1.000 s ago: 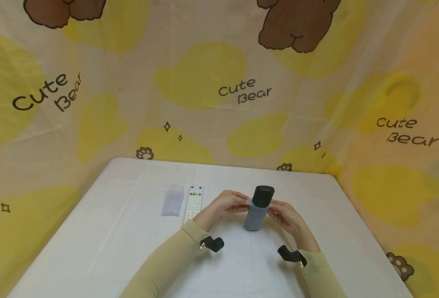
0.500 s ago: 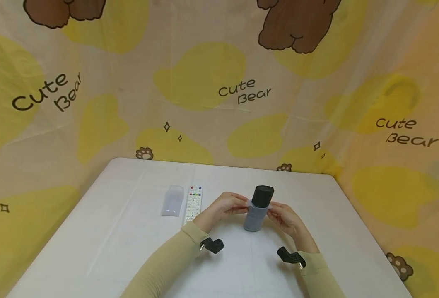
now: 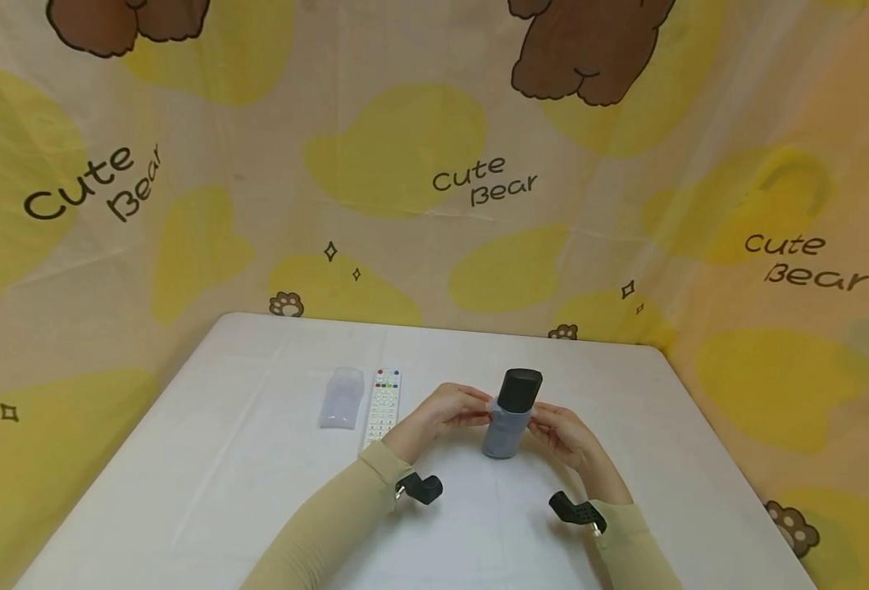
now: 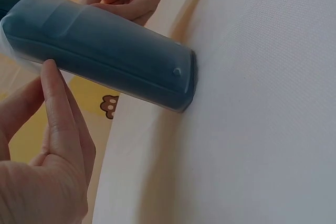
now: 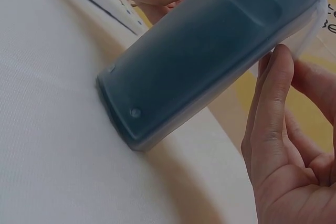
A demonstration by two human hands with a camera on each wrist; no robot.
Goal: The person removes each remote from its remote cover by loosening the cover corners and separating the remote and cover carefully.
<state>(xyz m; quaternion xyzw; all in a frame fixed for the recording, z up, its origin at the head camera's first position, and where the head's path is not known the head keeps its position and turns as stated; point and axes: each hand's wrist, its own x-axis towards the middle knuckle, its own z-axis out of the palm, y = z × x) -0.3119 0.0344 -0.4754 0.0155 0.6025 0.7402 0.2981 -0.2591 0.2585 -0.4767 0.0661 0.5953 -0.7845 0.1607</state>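
A black remote control (image 3: 520,389) stands upright and slightly tilted, its upper part sticking out of a translucent protective cover (image 3: 503,436). No buttons show on its visible side. My left hand (image 3: 445,410) pinches the cover's rim at the left; my right hand (image 3: 566,434) pinches it at the right. In the left wrist view, the left fingers (image 4: 55,98) lie against the cover's side near its mouth. The right fingers (image 5: 273,98) do likewise in the right wrist view. The cover's lower end meets the table, or nearly so. The thumbs are partly hidden.
A white remote control (image 3: 383,406) with coloured buttons lies left of my left hand, its near end partly behind the wrist. Beside it lies another translucent cover (image 3: 342,399), flat on the white table (image 3: 257,475). A printed cloth (image 3: 375,279) hangs behind.
Both hands have shifted slightly downward, and the cover's rim has come down a little with them along the black remote control. The white remote control and the other cover have stayed put.
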